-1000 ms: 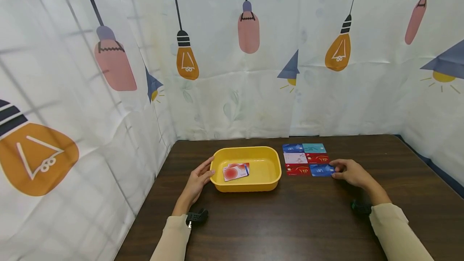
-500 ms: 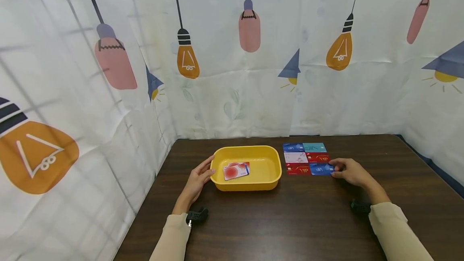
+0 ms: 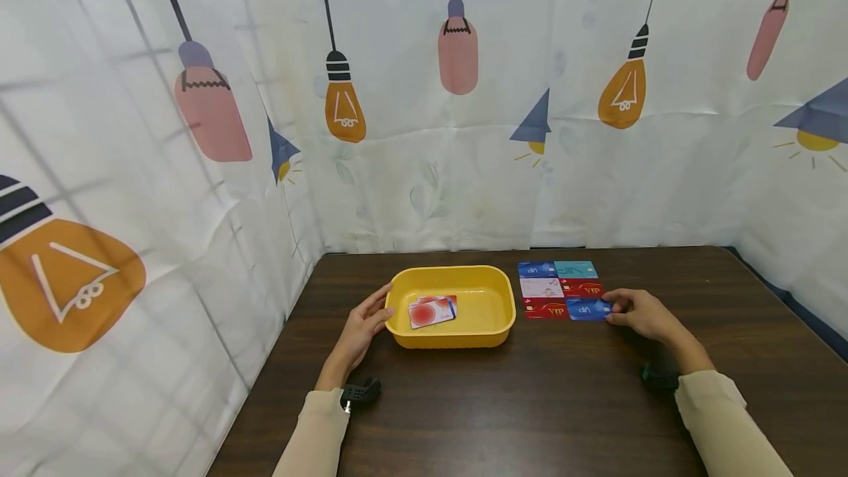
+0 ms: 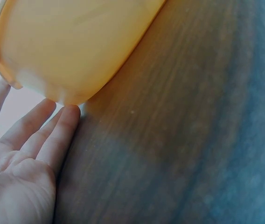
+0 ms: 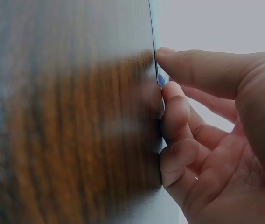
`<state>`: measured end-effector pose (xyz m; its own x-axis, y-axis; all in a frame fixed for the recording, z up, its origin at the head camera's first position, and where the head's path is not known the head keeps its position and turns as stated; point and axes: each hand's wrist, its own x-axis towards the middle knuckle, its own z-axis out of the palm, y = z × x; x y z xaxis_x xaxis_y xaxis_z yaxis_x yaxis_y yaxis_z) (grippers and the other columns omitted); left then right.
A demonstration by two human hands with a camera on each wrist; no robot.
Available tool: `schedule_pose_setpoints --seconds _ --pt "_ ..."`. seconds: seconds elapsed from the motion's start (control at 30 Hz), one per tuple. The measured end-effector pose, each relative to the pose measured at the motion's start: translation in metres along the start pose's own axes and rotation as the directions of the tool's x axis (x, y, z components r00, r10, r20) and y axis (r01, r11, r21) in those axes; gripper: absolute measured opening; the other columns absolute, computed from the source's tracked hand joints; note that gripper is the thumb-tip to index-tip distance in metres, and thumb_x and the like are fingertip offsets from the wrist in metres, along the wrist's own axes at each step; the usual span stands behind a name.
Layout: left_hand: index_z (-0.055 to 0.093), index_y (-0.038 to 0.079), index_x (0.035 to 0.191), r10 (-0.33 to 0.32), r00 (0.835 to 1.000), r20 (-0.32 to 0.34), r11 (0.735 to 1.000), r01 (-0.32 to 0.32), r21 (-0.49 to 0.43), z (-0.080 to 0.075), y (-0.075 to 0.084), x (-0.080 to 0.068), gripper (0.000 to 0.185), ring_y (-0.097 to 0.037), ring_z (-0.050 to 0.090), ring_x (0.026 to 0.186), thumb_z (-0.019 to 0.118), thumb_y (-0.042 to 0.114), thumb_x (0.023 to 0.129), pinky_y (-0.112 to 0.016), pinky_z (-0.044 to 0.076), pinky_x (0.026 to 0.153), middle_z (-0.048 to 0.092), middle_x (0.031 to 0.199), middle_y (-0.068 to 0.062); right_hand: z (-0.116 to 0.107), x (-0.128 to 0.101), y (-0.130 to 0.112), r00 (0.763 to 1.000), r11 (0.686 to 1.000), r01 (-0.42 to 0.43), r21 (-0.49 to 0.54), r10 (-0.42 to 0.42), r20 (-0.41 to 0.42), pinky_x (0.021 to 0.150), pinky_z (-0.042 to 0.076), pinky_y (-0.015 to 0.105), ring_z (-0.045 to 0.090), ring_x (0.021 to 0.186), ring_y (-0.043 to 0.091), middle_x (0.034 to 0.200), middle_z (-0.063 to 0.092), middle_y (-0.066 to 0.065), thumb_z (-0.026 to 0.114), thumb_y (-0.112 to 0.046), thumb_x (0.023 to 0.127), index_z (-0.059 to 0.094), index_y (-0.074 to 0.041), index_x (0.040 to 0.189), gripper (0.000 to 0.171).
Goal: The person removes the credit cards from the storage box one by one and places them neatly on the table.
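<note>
My left hand [image 3: 361, 326] rests against the left end of a yellow plastic tray [image 3: 450, 341]. In the left wrist view, fairly straight fingertips [image 4: 69, 112] touch the tray's outer wall. A few overlapping cards [image 3: 432, 312], white with red and pink patterns, lie in the tray. My right hand [image 3: 642, 315] pinches the right edge of a blue card [image 3: 586, 309] lying flat on the table. The right wrist view shows thumb and curled fingers [image 5: 175, 116] low against the table, with only a sliver of blue visible between them.
Beside the blue card lie a red VIP card [image 3: 545, 309], a white-pink card [image 3: 539, 288], another red card [image 3: 581, 288], a teal card [image 3: 575, 269] and a second blue card [image 3: 535, 269], in two columns. Lamp-patterned curtains [image 3: 424, 168] border the dark wooden table [image 3: 517, 411].
Both hands, the tray and the cards keep their places. The head view has shifted very slightly.
</note>
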<state>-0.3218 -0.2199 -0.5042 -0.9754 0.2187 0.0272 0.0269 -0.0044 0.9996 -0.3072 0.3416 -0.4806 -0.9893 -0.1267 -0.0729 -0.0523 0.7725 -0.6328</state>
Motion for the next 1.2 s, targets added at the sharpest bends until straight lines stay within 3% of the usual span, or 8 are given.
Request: schedule_pose_setpoints --seconds 0.23,0.37,0.5,0.67,0.9,1.03,1.2 --pt "0.049 0.024 0.153 0.004 1.000 0.001 1.000 -0.004 0.006 -0.001 -0.001 -0.001 0.053 -0.030 0.046 0.146 0.061 0.016 0.103 -0.034 0.053 0.107 0.046 0.159 -0.009 0.002 -0.001 -0.005 0.998 0.998 0.038 0.055 -0.035 -0.055 0.065 0.041 0.028 0.050 0.078 0.017 0.092 0.058 0.006 0.069 -0.021 0.098 0.061 0.003 0.131 0.041" --pt "0.049 0.024 0.153 0.010 1.000 0.009 1.000 -0.010 -0.002 -0.001 -0.002 0.000 0.052 -0.030 0.046 0.145 0.061 0.015 0.103 -0.031 0.054 0.105 0.047 0.159 -0.010 0.002 -0.002 -0.018 0.991 0.995 0.076 0.065 -0.068 -0.112 0.065 0.046 0.025 0.053 0.082 0.019 0.095 0.060 0.008 0.068 -0.026 0.100 0.062 0.001 0.132 0.042" --pt "0.047 0.023 0.154 0.017 1.000 0.012 1.000 -0.017 -0.009 0.000 -0.003 0.000 0.055 -0.031 0.044 0.146 0.063 0.018 0.102 -0.029 0.054 0.103 0.045 0.160 -0.011 0.004 -0.005 -0.044 0.979 0.988 0.132 0.081 -0.117 -0.165 0.067 0.050 0.023 0.054 0.088 0.022 0.101 0.064 0.012 0.066 -0.029 0.100 0.061 0.001 0.134 0.045" --pt "0.046 0.019 0.155 0.028 1.000 0.004 1.000 -0.028 -0.012 0.000 -0.003 0.001 0.055 -0.033 0.045 0.145 0.062 0.017 0.102 -0.027 0.054 0.102 0.045 0.160 -0.014 0.014 -0.006 -0.082 0.961 0.963 0.224 0.150 -0.193 -0.198 0.065 0.052 0.025 0.056 0.083 0.017 0.102 0.065 0.014 0.067 -0.022 0.100 0.061 0.001 0.133 0.041" --pt "0.045 0.019 0.156 0.033 0.999 0.021 0.999 -0.033 -0.005 0.000 -0.002 0.000 0.056 -0.034 0.043 0.147 0.062 0.019 0.102 -0.041 0.049 0.112 0.044 0.160 -0.014 0.033 -0.002 -0.126 0.932 0.904 0.345 0.253 -0.298 -0.206 0.064 0.053 0.027 0.060 0.081 0.021 0.100 0.063 0.013 0.068 -0.021 0.100 0.063 -0.006 0.133 0.037" --pt "0.046 0.020 0.155 0.031 0.999 0.015 1.000 -0.031 -0.001 0.000 -0.001 0.000 0.056 -0.032 0.043 0.147 0.063 0.019 0.102 -0.041 0.049 0.112 0.044 0.161 -0.012 0.047 0.006 -0.150 0.930 0.876 0.363 0.319 -0.318 -0.184 0.064 0.055 0.029 0.059 0.081 0.024 0.101 0.062 0.013 0.069 -0.023 0.099 0.063 -0.011 0.133 0.036" --pt "0.046 0.019 0.155 0.035 0.999 0.014 0.999 -0.035 0.003 -0.001 -0.002 0.000 0.056 -0.032 0.043 0.147 0.062 0.019 0.102 -0.037 0.050 0.110 0.043 0.162 -0.012 0.068 0.016 -0.180 0.942 0.869 0.335 0.364 -0.302 -0.147 0.066 0.058 0.032 0.058 0.081 0.025 0.101 0.064 0.010 0.071 -0.025 0.097 0.063 -0.014 0.133 0.038"
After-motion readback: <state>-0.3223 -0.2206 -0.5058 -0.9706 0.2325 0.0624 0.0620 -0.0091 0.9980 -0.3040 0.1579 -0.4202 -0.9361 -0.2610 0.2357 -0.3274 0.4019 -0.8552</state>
